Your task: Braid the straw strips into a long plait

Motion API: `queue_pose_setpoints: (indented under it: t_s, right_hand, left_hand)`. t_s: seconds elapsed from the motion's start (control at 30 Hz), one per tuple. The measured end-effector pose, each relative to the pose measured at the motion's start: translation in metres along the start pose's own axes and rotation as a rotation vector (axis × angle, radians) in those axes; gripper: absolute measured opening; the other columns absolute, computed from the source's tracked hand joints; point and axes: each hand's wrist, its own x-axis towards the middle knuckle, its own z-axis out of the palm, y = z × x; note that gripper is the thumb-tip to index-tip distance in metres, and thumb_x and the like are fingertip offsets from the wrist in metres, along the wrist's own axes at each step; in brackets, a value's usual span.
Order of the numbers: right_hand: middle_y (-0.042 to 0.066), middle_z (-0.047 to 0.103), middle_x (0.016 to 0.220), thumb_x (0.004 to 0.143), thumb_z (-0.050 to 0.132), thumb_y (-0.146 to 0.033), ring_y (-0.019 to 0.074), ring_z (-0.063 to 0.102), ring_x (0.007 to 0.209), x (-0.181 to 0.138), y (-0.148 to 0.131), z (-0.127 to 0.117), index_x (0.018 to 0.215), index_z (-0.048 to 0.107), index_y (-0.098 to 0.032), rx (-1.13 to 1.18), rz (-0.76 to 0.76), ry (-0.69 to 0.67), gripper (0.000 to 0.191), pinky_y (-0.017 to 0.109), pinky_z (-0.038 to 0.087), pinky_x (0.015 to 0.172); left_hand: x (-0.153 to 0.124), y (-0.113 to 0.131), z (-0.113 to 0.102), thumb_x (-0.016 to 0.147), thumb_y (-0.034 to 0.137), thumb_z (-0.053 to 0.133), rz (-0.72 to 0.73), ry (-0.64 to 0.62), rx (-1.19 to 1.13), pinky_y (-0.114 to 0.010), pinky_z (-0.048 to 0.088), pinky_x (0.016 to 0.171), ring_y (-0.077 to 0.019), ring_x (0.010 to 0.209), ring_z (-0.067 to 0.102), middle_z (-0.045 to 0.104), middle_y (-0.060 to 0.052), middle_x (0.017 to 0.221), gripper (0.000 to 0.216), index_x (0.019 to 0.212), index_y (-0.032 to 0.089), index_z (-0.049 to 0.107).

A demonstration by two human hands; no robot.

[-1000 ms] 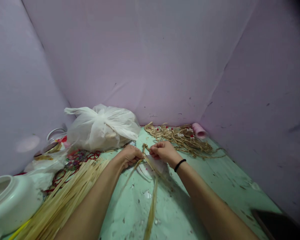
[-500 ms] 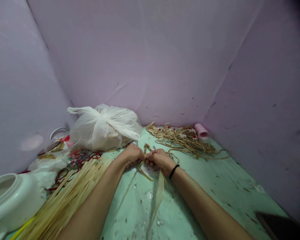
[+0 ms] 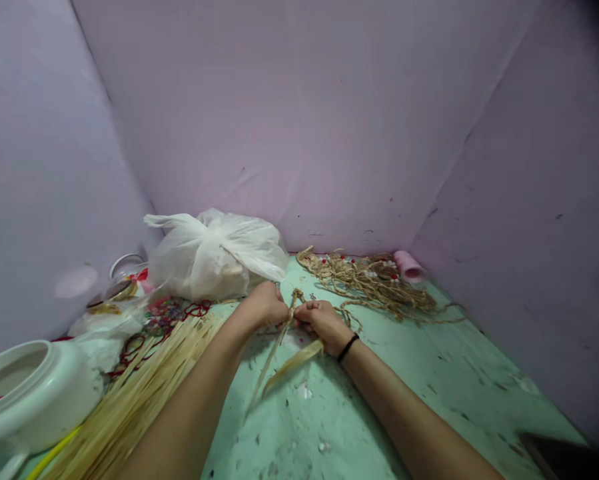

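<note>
My left hand point(image 3: 268, 307) is closed in a pinch at the left side of a thin braided straw-coloured cord point(image 3: 296, 294). My right hand point(image 3: 323, 324), with a black band on its wrist, pinches the same work from the right. The fingertips nearly meet, so the exact grip is partly hidden. A wide pale fibre strip point(image 3: 294, 364) trails from under my right hand towards me and to the left. Beside it, a narrower strip point(image 3: 266, 369) hangs down from between the hands. Part of the twisted cord point(image 3: 352, 317) loops out behind my right hand.
Loose dry fibre strips point(image 3: 144, 387) lie left of my arm, by a white pot point(image 3: 54, 387). A knotted white plastic bag point(image 3: 219, 260) stands at the back. Twisted cords with red and white beads point(image 3: 374, 283) and a pink thread spool point(image 3: 408, 266) lie near the wall.
The wide strip under my right hand has swung to the left. A small gap has opened between my fingertips. The whole view has shifted slightly.
</note>
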Motion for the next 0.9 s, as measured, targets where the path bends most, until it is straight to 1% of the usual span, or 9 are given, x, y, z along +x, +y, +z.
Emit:
queue_pose_setpoints:
  t_s: [0.07,0.17,0.27,0.4,0.53,0.6,0.7,0.8,0.9]
  right_hand:
    - [-0.005,0.036,0.033,0.052,0.046,-0.012,0.0043,0.024,0.033,0.0,0.001,0.002,0.044,0.049,-0.013,0.059,-0.005,0.026,0.009,0.02,0.015,0.036]
    - [-0.005,0.037,0.034,0.049,0.044,-0.008,0.0045,0.027,0.033,-0.001,0.001,0.004,0.042,0.046,-0.014,0.151,-0.004,0.082,0.01,0.02,0.019,0.037]
    - [-0.005,0.039,0.035,0.047,0.043,-0.005,0.0044,0.029,0.033,-0.001,0.001,0.004,0.041,0.043,-0.015,0.197,0.003,0.069,0.012,0.019,0.02,0.037]
    - [-0.005,0.038,0.034,0.05,0.045,-0.008,0.0045,0.028,0.032,0.001,0.003,0.0,0.042,0.044,-0.015,0.201,0.013,-0.024,0.011,0.019,0.02,0.036]
    - [-0.006,0.035,0.032,0.056,0.049,-0.014,0.0038,0.025,0.031,0.002,0.004,-0.004,0.045,0.046,-0.015,0.15,0.004,-0.047,0.011,0.019,0.018,0.035]
    - [-0.005,0.04,0.035,0.056,0.05,-0.014,0.0042,0.029,0.033,0.003,0.003,-0.005,0.046,0.046,-0.014,0.136,-0.008,-0.057,0.011,0.019,0.02,0.036]
    - [-0.003,0.045,0.039,0.057,0.05,-0.014,0.005,0.034,0.036,0.005,0.004,-0.007,0.048,0.047,-0.014,0.068,-0.041,-0.089,0.009,0.018,0.024,0.038]
    - [-0.005,0.043,0.039,0.06,0.05,-0.016,0.004,0.028,0.035,0.007,0.006,-0.011,0.052,0.049,-0.014,-0.091,-0.084,-0.084,0.008,0.018,0.02,0.037]
    - [-0.003,0.047,0.045,0.062,0.05,-0.016,0.0051,0.033,0.039,0.008,0.008,-0.014,0.056,0.051,-0.014,-0.327,-0.182,-0.038,0.007,0.018,0.022,0.039]
  left_hand:
    - [-0.007,0.009,0.005,0.053,0.022,0.057,0.042,0.015,0.102,-0.019,0.031,0.044,-0.0118,0.048,0.048,0.053,-0.002,0.046,0.01,0.055,0.013,0.061]
    - [-0.017,0.022,0.018,0.053,0.022,0.059,0.072,0.116,0.263,-0.021,0.037,0.052,-0.0183,0.064,0.056,0.06,-0.009,0.062,0.016,0.065,0.013,0.063]
    - [-0.021,0.027,0.024,0.053,0.02,0.06,0.113,0.171,0.295,-0.023,0.039,0.056,-0.0204,0.069,0.057,0.061,-0.012,0.068,0.017,0.069,0.012,0.063]
    - [-0.015,0.017,0.01,0.056,0.017,0.057,0.088,-0.023,0.002,-0.02,0.034,0.043,-0.0116,0.044,0.048,0.054,-0.004,0.049,0.007,0.057,0.011,0.059]
    - [0.0,0.006,0.004,0.064,0.016,0.05,-0.189,0.072,-0.431,-0.018,0.022,0.033,-0.0051,0.03,0.031,0.046,0.002,0.04,0.01,0.059,0.011,0.056]
    - [0.006,0.002,0.01,0.067,0.013,0.047,-0.25,-0.071,-0.632,-0.016,0.019,0.031,-0.0041,0.029,0.031,0.043,0.002,0.038,0.012,0.057,0.01,0.053]
    - [0.011,-0.002,0.02,0.07,0.009,0.045,-0.267,-0.3,-0.87,-0.013,0.026,0.033,-0.0033,0.033,0.039,0.048,0.0,0.043,0.015,0.057,0.008,0.052]
    - [0.014,-0.006,0.024,0.069,0.008,0.047,-0.282,-0.329,-0.903,-0.014,0.031,0.035,-0.0036,0.035,0.042,0.051,-0.001,0.045,0.014,0.056,0.008,0.053]
    - [0.016,-0.009,0.025,0.064,0.009,0.049,-0.307,-0.243,-0.74,-0.015,0.024,0.03,-0.004,0.029,0.035,0.043,0.001,0.035,0.018,0.046,0.01,0.047]
